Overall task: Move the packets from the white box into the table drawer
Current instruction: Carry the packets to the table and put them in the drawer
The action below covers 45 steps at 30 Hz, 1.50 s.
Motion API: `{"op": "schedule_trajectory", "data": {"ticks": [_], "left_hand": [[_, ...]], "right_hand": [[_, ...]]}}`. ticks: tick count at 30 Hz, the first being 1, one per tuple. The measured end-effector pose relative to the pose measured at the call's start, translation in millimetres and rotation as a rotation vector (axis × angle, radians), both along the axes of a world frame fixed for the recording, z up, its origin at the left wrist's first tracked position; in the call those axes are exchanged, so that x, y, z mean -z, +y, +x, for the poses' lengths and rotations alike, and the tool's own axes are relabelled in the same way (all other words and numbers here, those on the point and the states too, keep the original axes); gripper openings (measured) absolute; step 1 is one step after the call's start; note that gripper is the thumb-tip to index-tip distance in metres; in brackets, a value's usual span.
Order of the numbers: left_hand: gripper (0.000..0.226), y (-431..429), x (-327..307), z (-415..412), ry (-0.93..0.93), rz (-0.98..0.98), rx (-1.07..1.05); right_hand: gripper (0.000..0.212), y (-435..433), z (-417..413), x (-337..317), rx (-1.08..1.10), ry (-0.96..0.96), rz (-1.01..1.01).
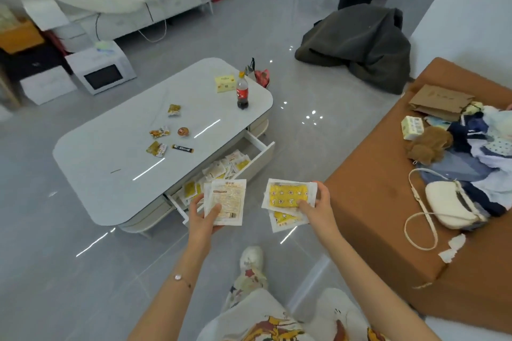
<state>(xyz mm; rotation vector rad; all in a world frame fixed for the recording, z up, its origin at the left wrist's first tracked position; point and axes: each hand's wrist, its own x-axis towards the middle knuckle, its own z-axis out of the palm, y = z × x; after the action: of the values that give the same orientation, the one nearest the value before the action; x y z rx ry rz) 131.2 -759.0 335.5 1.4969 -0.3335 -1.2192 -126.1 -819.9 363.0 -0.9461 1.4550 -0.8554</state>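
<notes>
I see my left hand (206,214) holding a stack of white packets (227,201) with the printed back side up. The stack's long axis runs nearly straight away from me and its top edge points toward the open drawer (260,156). My right hand (315,209) holds yellow star-patterned packets (288,194) face up, with the long axis lying across the view. One lower packet is skewed and sticks out toward me.

I cannot count the packets in either stack, and the print is too small to read. The left stack and hand cover the drawer's near corner. The tabletop of the white coffee table (110,169) hides the drawer's rear part. More packets in the drawer (221,171) lie jumbled at mixed angles.

Both hands are clamped. The left thumb is on the top face with the fingers underneath. The right thumb presses the near edge and the fingers curl round the right edge. Both stacks hover just in front of the drawer, above the floor.
</notes>
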Motion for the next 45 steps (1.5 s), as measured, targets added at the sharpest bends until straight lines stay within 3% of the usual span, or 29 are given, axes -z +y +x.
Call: {"op": "schedule_trajectory", "data": {"ticks": [11,17,21,27,32,38,45], "left_hand": [[0.047,-119,70,62,0.083,0.132,-0.242],[0.046,-189,95,84,0.083,0.227,-0.235],[0.041,-231,167,102,0.068,0.288,-0.269],[0.044,-288,356,139,0.032,0.42,-0.431],[0.046,-310,475,163,0.01,0.476,-0.532],[0.039,-315,525,165,-0.159,0.6,-0.515],[0.042,-315,522,160,-0.487,0.752,-0.371]], "right_hand": [[0.06,-198,83,44,-0.213,0.048,0.11],[0.059,-292,117,65,-0.312,0.143,0.181],[0.055,-353,146,158,-0.309,0.162,0.271],[0.048,-432,215,374,-0.333,0.227,0.377],[0.04,-469,261,496,-0.402,0.28,0.426],[0.047,-481,277,560,-0.549,0.383,0.48],[0.092,-479,282,560,-0.796,0.44,0.444]]}}
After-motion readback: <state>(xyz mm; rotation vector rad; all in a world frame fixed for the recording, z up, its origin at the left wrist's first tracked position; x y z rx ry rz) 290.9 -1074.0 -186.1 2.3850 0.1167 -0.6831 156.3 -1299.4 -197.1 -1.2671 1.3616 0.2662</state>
